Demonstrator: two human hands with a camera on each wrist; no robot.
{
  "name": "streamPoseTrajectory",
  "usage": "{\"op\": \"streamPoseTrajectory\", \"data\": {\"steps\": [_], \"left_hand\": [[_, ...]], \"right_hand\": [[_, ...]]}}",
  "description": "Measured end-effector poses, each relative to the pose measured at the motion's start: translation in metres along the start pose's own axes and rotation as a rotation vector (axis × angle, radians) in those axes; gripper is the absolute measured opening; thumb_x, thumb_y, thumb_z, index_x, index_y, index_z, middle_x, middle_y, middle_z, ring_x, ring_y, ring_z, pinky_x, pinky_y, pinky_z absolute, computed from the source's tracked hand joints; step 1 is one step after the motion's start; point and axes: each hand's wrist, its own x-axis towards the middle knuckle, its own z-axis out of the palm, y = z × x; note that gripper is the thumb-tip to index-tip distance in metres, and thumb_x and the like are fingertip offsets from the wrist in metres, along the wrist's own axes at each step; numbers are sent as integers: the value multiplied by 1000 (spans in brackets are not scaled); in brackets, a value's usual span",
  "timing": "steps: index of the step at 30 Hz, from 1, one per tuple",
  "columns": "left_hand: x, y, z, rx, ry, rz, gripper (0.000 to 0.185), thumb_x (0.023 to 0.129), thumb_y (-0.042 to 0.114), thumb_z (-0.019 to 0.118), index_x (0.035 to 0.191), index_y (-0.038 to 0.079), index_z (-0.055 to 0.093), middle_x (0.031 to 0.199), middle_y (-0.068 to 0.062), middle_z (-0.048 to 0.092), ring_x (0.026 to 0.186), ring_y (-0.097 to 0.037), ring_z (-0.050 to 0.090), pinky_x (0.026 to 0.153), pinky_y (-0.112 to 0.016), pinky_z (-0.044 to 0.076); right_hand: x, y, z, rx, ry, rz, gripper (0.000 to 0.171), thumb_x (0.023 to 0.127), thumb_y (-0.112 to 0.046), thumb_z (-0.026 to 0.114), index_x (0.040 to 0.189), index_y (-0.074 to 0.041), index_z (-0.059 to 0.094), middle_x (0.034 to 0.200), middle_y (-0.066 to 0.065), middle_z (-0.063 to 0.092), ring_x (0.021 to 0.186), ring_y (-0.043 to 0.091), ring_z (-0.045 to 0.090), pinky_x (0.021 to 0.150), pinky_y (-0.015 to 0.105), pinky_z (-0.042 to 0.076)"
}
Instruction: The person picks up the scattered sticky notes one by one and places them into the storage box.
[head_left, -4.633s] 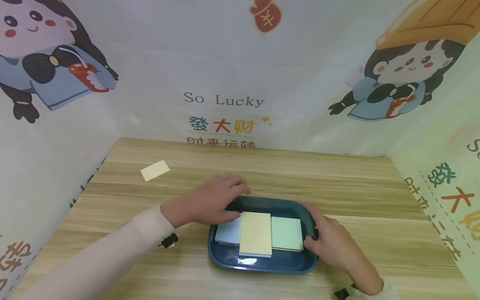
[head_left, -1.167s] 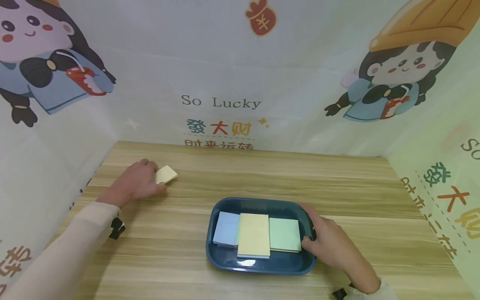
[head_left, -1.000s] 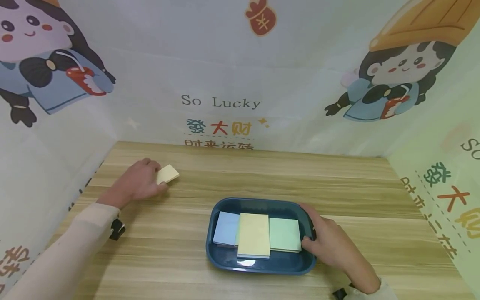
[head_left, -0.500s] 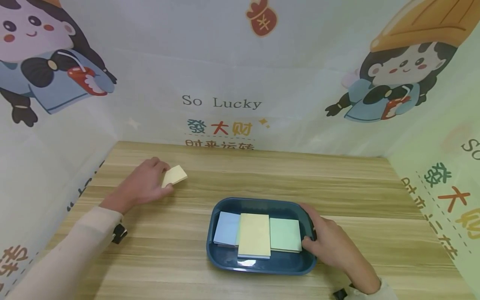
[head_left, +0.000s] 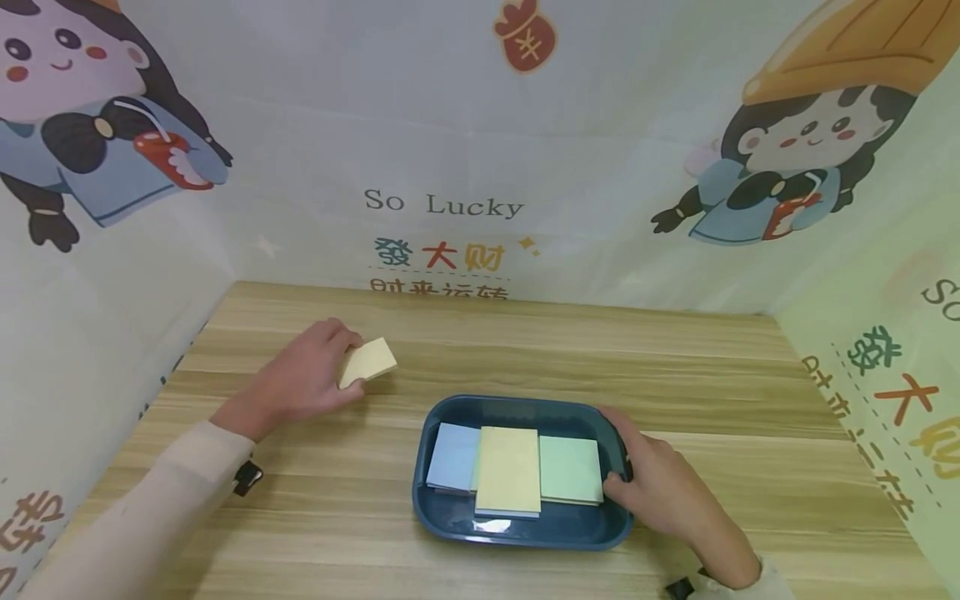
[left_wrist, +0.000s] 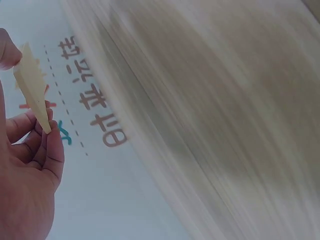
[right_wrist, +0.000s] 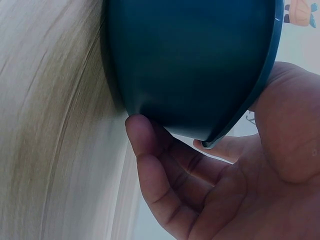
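Woodgrain table [head_left: 675, 375]; hands grip paper pad [head_left: 367, 362], tray [head_left: 525, 529].

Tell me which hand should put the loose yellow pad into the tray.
Left. The left hand already pinches the yellow pad, while the right hand grips the blue tray at its rim.

Left wrist view: tabletop [left_wrist: 225, 100] motion-blurred, grain smeared; yellow pad [left_wrist: 31, 87] seen edge-on, its face not visible; left hand [left_wrist: 25, 175] cut off by the left and bottom edges. Right wrist view: only the tray [right_wrist: 190, 60] outer wall shows, contents hidden; right hand [right_wrist: 220, 185] cropped at right and bottom. Head view: blue pad [head_left: 452, 457] and green pad [head_left: 570, 468] partly covered by the yellow stack [head_left: 508, 469]; right fingers hidden behind the tray rim; both forearms run out of frame.
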Motion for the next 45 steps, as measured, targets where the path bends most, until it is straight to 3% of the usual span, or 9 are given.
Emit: {"op": "streamPoseTrajectory", "data": {"steps": [8,15,21,34,38,45], "left_hand": [[1,23,-1,-25,29,95,55,85,31,76,124,-7,68,115,-16,63,100,-30,59,86,-47,56],[3,54,0,-26,-21,172,55,86,32,76,129,-2,67,121,-11,63,103,-25,56,85,-41,55],[6,77,4,-40,-26,270,53,86,33,76,127,1,69,121,-8,64,102,-21,54,81,-35,53],[16,108,12,-17,-34,487,52,85,38,73,123,3,70,119,-7,68,110,-25,60,96,-42,55],[21,115,15,19,-72,537,53,84,42,73,122,5,71,117,-6,68,107,-24,61,95,-41,55],[30,121,16,52,-207,590,55,85,46,71,123,7,72,120,-7,69,110,-25,60,102,-43,52]], "right_hand": [[0,-2,0,-4,-10,17,83,90,-4,71,167,-8,39,75,0,52,53,11,50,50,28,44],[0,-2,-1,-7,-8,10,83,90,-4,72,166,-8,40,75,-1,52,52,11,49,50,29,44],[-1,-1,0,-5,-5,7,83,89,-4,72,166,-8,40,75,-1,52,52,11,49,50,28,44],[-1,-1,0,-3,-3,-7,82,89,-4,72,165,-6,40,76,-1,53,54,11,49,50,28,44],[-1,-1,0,-4,0,-13,82,89,-3,71,165,-6,41,76,-1,53,53,10,49,50,28,44],[-1,-1,-1,-1,-6,-9,81,90,-4,71,165,-6,40,75,-1,52,53,11,49,50,28,43]]}}
